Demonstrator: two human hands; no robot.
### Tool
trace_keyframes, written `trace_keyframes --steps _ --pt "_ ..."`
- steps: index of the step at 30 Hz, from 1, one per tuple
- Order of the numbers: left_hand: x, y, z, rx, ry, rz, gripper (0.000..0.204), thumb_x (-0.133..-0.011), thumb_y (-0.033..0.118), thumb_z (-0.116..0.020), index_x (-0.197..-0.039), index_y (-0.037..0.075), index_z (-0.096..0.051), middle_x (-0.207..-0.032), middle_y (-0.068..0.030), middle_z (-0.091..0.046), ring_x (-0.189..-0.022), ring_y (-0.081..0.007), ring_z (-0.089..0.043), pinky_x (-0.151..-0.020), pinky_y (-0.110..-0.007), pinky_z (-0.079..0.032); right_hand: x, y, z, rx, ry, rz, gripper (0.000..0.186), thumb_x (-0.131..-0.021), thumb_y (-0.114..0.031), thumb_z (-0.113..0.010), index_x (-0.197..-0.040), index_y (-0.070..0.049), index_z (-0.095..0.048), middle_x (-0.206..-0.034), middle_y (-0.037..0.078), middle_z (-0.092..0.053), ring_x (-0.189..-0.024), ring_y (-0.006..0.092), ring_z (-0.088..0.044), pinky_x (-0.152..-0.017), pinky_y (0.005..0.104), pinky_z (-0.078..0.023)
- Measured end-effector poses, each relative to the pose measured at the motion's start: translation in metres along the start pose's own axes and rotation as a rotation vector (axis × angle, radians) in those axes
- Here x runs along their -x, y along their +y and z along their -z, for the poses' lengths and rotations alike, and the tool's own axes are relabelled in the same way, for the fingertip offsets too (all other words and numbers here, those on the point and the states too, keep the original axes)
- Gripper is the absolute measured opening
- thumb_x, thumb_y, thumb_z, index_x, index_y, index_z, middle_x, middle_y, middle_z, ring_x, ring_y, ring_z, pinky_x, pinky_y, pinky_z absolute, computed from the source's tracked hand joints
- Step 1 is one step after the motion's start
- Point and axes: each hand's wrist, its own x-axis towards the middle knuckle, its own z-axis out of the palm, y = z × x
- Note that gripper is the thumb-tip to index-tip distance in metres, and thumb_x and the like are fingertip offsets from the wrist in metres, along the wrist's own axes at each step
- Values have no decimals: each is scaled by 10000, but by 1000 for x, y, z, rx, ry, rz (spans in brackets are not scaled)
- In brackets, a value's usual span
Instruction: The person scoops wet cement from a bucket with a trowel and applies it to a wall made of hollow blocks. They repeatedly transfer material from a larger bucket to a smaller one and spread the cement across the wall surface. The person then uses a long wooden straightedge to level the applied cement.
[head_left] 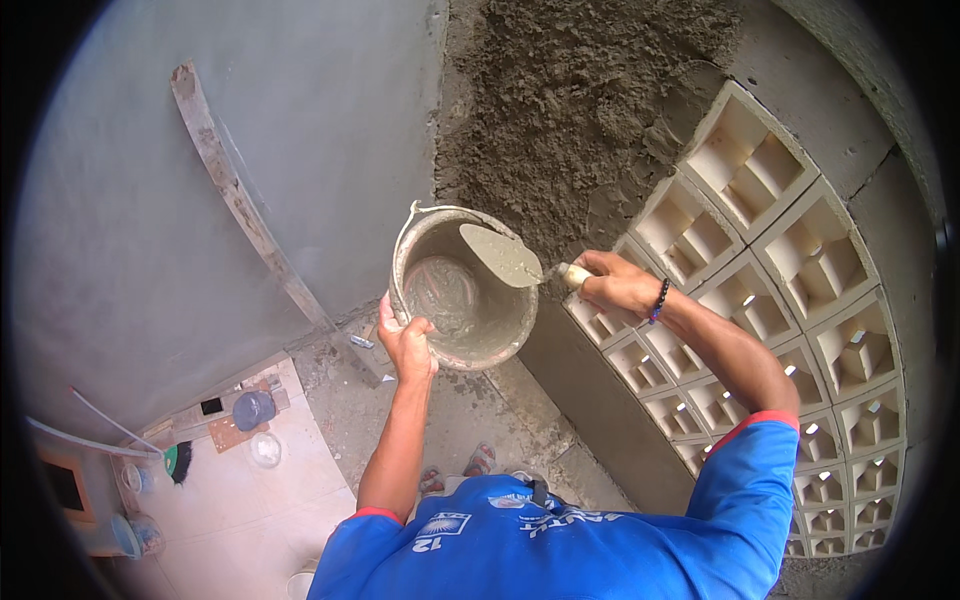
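Note:
My left hand (407,345) grips the near left rim of a mortar-smeared bucket (520,335), tilted so its inside faces up at me. Wet grey mortar (440,295) coats the bottom and walls. In my right hand (618,285) is the pale handle of a trowel (498,254). Its rounded blade reaches over the bucket's right rim and is covered with grey mortar. Beyond the bucket, rough wet mortar (590,110) covers a patch of wall. My fingers are wrapped round both things; the left fingertips are partly hidden by the bucket.
Cream ventilation blocks (745,300) form a wall on the right, close to my right forearm. A long wooden straightedge (235,190) leans on the smooth grey wall at left. Lower left, a blue-grey bucket (254,410) and a green-bristled broom (178,462) stand near pale tiles.

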Motion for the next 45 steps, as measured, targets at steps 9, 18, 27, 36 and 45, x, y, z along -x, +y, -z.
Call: trace_keyframes --steps 9,18,27,36,45 --pt "24 21 29 -17 -158 -101 689 -617 -155 -462 -1298 -58 -504 -1236 -91 -567 -1143 -181 -546 -1003 -289 -411 17 9 -128 -464 -120 -165 396 -886 -45 -527 -1258 65 -445 -818 95 -571 -563 147 -606 -462 316 -519" --pt "18 76 44 25 -288 -19 697 -609 -157 -459 -1294 -43 -512 -1194 -82 -587 -1092 -162 -567 -920 -262 -455 -8 -10 -172 671 165 586 598 -727 0 -605 -1304 49 -457 -983 280 -605 -766 445 -649 -707 491 -550" --pt "3 106 63 -197 -421 -64 709 -594 -177 -458 -1283 -25 -537 -1171 -67 -623 -1069 -151 -595 -877 -256 -476 15 -57 -131 1378 -114 585 499 -865 -58 -530 -1362 -97 -510 -1022 140 -624 -809 310 -685 -654 405 -583" --pt "7 94 58 -125 -370 -57 719 -594 -185 -460 -1290 -25 -535 -1180 -60 -617 -1082 -152 -589 -876 -258 -474 12 -41 -148 1327 -27 585 479 -887 -71 -516 -1366 -90 -521 -1026 164 -632 -851 317 -695 -701 400 -594" --pt "12 91 63 -160 -321 -83 693 -604 -174 -459 -1285 -64 -530 -1199 -84 -607 -1114 -166 -571 -982 -262 -417 4 -67 -136 1276 120 548 392 -885 -88 -524 -1272 -44 -565 -968 175 -644 -828 326 -700 -657 415 -579"
